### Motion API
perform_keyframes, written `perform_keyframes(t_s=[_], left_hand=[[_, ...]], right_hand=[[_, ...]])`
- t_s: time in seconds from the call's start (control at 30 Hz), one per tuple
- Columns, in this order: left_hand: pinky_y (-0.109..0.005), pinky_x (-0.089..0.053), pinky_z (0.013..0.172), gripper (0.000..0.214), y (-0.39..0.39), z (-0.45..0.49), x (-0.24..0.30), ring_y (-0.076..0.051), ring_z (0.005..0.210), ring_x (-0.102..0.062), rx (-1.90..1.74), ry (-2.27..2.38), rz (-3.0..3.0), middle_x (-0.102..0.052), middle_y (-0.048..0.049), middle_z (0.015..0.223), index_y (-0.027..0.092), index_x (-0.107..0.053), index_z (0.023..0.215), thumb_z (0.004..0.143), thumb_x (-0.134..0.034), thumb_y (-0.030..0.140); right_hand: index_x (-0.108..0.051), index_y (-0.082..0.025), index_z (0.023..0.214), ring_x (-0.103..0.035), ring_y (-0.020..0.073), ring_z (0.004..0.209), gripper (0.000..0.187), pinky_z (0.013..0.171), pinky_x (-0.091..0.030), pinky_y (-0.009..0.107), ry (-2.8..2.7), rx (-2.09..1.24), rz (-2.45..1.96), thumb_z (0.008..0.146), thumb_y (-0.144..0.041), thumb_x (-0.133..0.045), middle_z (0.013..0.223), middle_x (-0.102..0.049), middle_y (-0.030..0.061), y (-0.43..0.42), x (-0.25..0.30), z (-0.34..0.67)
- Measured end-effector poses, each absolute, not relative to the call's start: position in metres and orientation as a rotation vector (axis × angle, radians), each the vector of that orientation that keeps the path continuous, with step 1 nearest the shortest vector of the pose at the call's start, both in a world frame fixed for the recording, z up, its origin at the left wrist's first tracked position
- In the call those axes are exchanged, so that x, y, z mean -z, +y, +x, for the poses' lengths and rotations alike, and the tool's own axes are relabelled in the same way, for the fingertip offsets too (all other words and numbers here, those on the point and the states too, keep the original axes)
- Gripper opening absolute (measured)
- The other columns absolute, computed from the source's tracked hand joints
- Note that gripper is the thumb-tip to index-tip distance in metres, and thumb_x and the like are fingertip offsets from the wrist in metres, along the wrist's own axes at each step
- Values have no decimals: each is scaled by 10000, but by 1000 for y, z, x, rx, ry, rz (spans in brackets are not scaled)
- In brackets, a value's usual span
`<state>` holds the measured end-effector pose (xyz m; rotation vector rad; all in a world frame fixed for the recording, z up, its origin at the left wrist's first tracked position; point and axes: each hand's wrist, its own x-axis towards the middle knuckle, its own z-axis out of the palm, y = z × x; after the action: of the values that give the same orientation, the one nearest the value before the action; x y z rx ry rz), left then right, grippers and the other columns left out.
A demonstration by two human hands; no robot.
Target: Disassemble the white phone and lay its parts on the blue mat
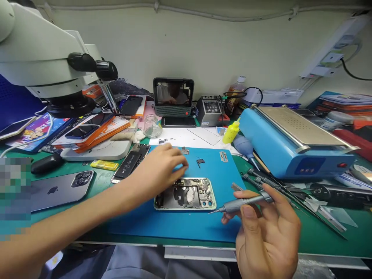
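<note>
My right hand (269, 232) is closed round a grey metal screwdriver (235, 205), its thin tip pointing left. A flat metal tip of another tool (236, 187) sticks out above the fingers. My left hand (165, 166) hovers at the upper left edge of an opened phone (186, 197), thumb and finger curled together; anything between them is too small to make out. The phone's inner parts, a round coil and the camera openings lie exposed. It rests on a blue mat (174, 226). Above it lie a small black part (200, 162) and a small metal plate (185, 151).
Left of the mat are another opened phone (130, 162), a yellow pack (104, 165) and a grey phone (58, 190). A microscope (43, 58) overhangs the left. A blue heating plate machine (290, 143) stands right, with tools (279, 186) before it. A glass jar (152, 127) stands behind.
</note>
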<state>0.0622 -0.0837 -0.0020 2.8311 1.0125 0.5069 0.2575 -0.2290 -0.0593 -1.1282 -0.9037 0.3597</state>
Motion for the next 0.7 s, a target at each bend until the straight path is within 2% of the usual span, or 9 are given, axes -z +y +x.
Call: perform_keyframes(t_s=[0.1, 0.3, 0.47, 0.7], left_hand=[[-406, -506, 860, 194, -59, 73, 0, -273, 977, -632, -470, 1042, 2928, -784, -101, 1054, 198, -852, 1005, 1073, -671, 222], [-379, -455, 755, 218, -43, 83, 8, -264, 907, -606, -352, 1010, 3041, -785, -91, 969, 191, -855, 942, 1057, -671, 172], [-362, -481, 782, 178, -44, 79, 11, -254, 931, -634, -324, 974, 3051, -798, -74, 996, 210, -862, 1017, 1057, -692, 176], [-356, -518, 825, 218, -45, 76, 12, -250, 967, -666, -344, 944, 3028, -808, -69, 1033, 208, -860, 1069, 1040, -676, 95]], right_hand=[[-645, -322, 1459, -751, 201, 801, 456, 501, -639, 277, -903, -361, -1128, 1019, -268, -750, 1088, -773, 76, -231, 60, 258], [-637, -308, 1464, -747, 188, 776, 446, 501, -631, 269, -902, -370, -1125, 1030, -258, -728, 1104, -764, 83, -233, 61, 259], [-664, -312, 1425, -743, 186, 768, 409, 493, -636, 267, -892, -373, -1103, 1027, -249, -731, 1066, -764, 70, -233, 59, 257], [-662, -299, 1430, -740, 169, 747, 414, 502, -634, 251, -896, -376, -1097, 1028, -231, -732, 1065, -770, 68, -233, 58, 257]])
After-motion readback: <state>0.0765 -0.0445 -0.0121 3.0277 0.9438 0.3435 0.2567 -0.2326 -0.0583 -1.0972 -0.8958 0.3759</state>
